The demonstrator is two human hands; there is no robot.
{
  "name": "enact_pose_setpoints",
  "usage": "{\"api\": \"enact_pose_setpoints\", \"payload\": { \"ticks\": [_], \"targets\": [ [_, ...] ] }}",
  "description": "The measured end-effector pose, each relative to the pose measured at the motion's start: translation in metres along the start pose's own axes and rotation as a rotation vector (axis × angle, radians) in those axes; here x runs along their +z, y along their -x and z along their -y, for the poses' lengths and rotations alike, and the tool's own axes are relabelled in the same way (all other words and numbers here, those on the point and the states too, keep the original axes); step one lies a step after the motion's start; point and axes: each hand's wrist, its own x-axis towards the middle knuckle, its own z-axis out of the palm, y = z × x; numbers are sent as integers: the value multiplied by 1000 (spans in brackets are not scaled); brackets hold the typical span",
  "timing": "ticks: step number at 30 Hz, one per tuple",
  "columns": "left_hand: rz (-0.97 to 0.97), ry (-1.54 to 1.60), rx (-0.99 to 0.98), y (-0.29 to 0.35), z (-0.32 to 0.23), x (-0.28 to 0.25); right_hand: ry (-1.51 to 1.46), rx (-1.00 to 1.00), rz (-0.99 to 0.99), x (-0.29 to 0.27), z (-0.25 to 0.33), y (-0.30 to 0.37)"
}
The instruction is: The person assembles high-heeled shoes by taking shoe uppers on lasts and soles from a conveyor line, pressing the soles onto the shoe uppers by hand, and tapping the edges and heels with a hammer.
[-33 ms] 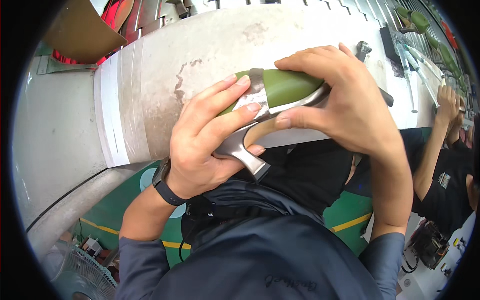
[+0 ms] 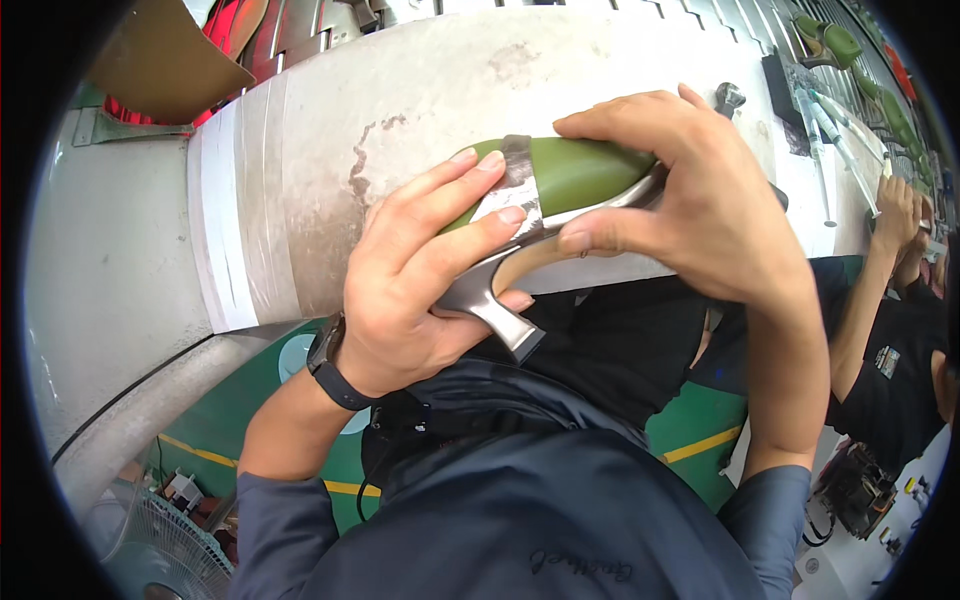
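Note:
A high-heeled shoe (image 2: 520,340) lies on its side in both my hands, over the near part of the pale worktop. Its body is smooth and green, like a shoe last, crossed by a shiny silver strap. The heel is silver with a dark tip and points toward me; the sole's arch is tan. My left hand (image 2: 405,270) wraps the heel end, fingertips pressed on the green surface and strap, thumb partly hidden under the heel. At the toe end, my right hand (image 2: 705,195) grips with fingers on the far side and thumb against the sole edge.
Beyond my right hand lie a dark-handled tool (image 2: 729,97) and brushes or syringe-like sticks (image 2: 822,125). A slatted conveyor (image 2: 690,12) runs behind, with green lasts (image 2: 838,42). A brown curved panel (image 2: 165,60) stands far left. Another person's hand (image 2: 895,210) works at right.
My hands and the shoe have shifted very slightly to the right together. Both hands keep their hold on it.

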Motion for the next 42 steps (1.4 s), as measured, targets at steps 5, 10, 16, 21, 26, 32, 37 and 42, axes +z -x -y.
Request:
{"api": "enact_pose_setpoints", "payload": {
  "ticks": [5, 10, 16, 21, 26, 32, 37, 42],
  "targets": [
    [189, 90, -119, -15, -11, -22, 104, -60, -1, 0, -11, 3],
    [216, 311, -479, -25, -19, -17, 39, -107, -17, -1, -12, 4],
    [222, 299, -603, -28, -19, -16, 9, -120, 62, -6, -11, -1],
    [252, 334, -775, -43, -27, -14, 75, -77, 53, 0, -6, 1],
    [232, 233, -686, -42, -28, -2, 258, 31, 86, -1, 11, 1],
    [225, 52, -552, -32, -24, -5, 254, -113, -361, 27, -15, 18],
    [272, -177, -379, -39, -27, 4, 116, 170, -843, 38, -94, 74],
    [412, -115, -152, -90, -36, 16, 354, 45, -685, 40, -88, 79]
  ]
}}
